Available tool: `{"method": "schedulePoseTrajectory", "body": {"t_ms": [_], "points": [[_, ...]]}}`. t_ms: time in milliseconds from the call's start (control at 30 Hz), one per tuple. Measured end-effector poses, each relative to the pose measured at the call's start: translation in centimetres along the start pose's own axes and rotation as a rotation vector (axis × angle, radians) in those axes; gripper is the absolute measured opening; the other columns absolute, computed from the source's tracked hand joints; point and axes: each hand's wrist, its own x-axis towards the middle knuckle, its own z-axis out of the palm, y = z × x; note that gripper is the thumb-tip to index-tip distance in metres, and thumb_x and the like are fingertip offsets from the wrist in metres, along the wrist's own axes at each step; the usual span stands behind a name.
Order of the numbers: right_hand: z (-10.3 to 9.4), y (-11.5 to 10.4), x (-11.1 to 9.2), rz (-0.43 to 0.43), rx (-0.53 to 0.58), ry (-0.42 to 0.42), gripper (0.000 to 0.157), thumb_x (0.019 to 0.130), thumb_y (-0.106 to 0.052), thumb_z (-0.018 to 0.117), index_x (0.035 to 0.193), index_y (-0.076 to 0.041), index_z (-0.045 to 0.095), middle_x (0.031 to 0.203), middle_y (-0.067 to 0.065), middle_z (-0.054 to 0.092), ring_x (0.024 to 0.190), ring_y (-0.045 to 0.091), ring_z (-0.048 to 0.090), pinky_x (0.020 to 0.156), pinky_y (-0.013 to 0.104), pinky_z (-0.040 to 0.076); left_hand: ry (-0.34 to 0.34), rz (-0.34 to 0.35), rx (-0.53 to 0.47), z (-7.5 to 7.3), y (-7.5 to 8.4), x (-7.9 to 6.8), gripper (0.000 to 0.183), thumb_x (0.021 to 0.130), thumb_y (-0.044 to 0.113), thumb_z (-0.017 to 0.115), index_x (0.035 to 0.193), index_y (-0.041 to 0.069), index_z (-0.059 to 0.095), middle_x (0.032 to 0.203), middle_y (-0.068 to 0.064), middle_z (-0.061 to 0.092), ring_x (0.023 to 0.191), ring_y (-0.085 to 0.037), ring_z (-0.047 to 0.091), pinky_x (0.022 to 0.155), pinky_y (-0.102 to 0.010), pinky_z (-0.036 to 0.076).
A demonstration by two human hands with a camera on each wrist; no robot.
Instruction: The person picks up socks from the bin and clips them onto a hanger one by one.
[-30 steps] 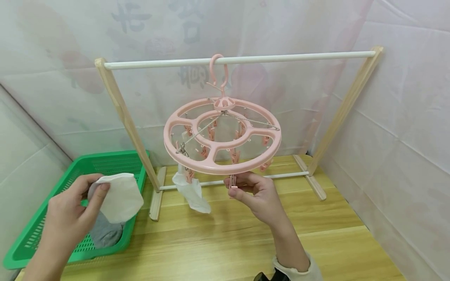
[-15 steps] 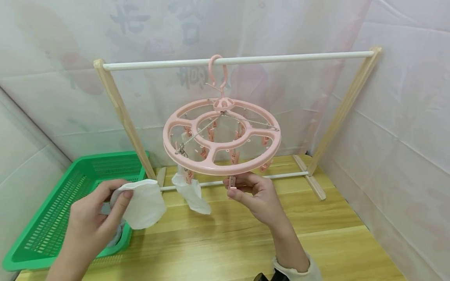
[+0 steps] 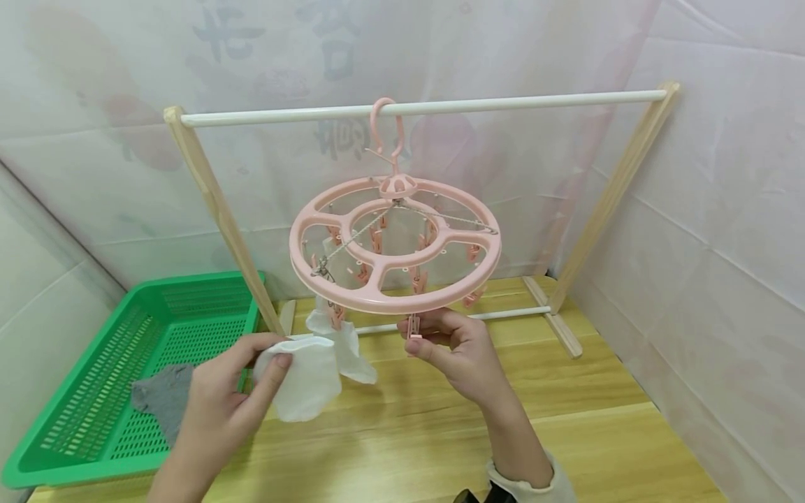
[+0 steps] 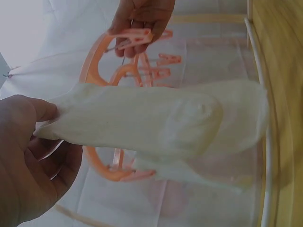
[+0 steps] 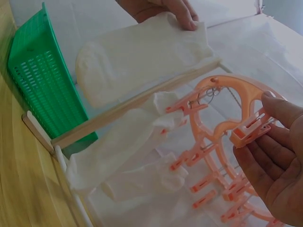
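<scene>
My left hand [image 3: 229, 398] pinches a white sock [image 3: 308, 384] at its cuff, and the rest of it hangs down. In the left wrist view the sock [image 4: 137, 116] stretches away from the thumb and fingertips. Below the front rim of a round pink clip hanger [image 3: 390, 305], my right hand [image 3: 462, 360] pinches a pink clothespin [image 3: 413, 326] between thumb and fingers. The right wrist view shows this clothespin [image 5: 251, 128] with nothing in it. White socks [image 5: 123, 146] hang from other clips on the hanger's left side, partly behind the held sock in the head view.
A green basket [image 3: 56, 412] with a grey sock [image 3: 166, 398] in it stands at the left. The hanger hooks over a white rod [image 3: 503, 105] on a wooden frame [image 3: 210, 199]. Pale cloth walls [image 3: 723, 244] enclose the wooden table [image 3: 566, 433].
My left hand has carried the white sock rightward from over the basket toward the hanger, uncovering the grey sock. The right hand has stayed at the same clothespin.
</scene>
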Motion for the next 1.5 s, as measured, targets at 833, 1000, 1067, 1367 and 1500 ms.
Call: {"method": "schedulePoseTrajectory", "body": {"t_ms": [833,1000,1067,1367,1500], "points": [[-0.1,-0.4,0.1,-0.040,-0.002,-0.004,0.018,0.093,-0.005,0.069,0.111,0.000,0.069,0.101,0.018,0.073,0.089,0.024,0.071,0.074,0.035,0.061,-0.104,-0.058,-0.171,6.6,0.2,-0.3,0.018,0.089,0.000,0.066,0.099,0.015,0.066,0.087,0.003,0.069,0.069,-0.005,0.061,0.060,-0.018,0.051],[0.0,-0.3,0.0,-0.041,-0.002,-0.009,0.020,0.093,-0.003,0.068,0.113,-0.001,0.068,0.102,0.018,0.072,0.089,0.026,0.071,0.073,0.035,0.061,-0.082,-0.049,-0.143,7.5,0.3,-0.4,0.017,0.087,0.000,0.065,0.096,0.014,0.065,0.084,0.002,0.069,0.068,-0.004,0.061,0.059,-0.017,0.050],[0.0,-0.3,0.0,-0.045,-0.006,-0.007,0.020,0.093,-0.003,0.068,0.113,-0.001,0.068,0.102,0.017,0.072,0.088,0.030,0.071,0.074,0.035,0.061,-0.072,-0.044,-0.128,7.8,0.3,-0.4,0.017,0.086,0.000,0.065,0.096,0.013,0.065,0.085,0.002,0.070,0.068,-0.005,0.062,0.059,-0.017,0.051],[0.1,-0.2,-0.1,-0.051,0.023,-0.014,0.018,0.095,-0.003,0.065,0.113,0.001,0.067,0.101,0.017,0.071,0.087,0.019,0.070,0.074,0.034,0.060,-0.042,-0.025,-0.059,8.9,0.2,-0.4,0.015,0.090,0.005,0.069,0.104,0.011,0.070,0.096,0.001,0.073,0.080,-0.012,0.071,0.066,-0.022,0.057],[0.1,-0.1,0.0,-0.075,0.053,-0.016,0.019,0.097,-0.003,0.062,0.114,0.005,0.065,0.101,0.023,0.070,0.088,0.018,0.069,0.071,0.034,0.060,-0.067,-0.044,-0.121,9.6,0.2,0.0,0.015,0.091,0.007,0.072,0.104,0.012,0.068,0.095,0.002,0.072,0.079,-0.009,0.069,0.066,-0.018,0.055]]}}
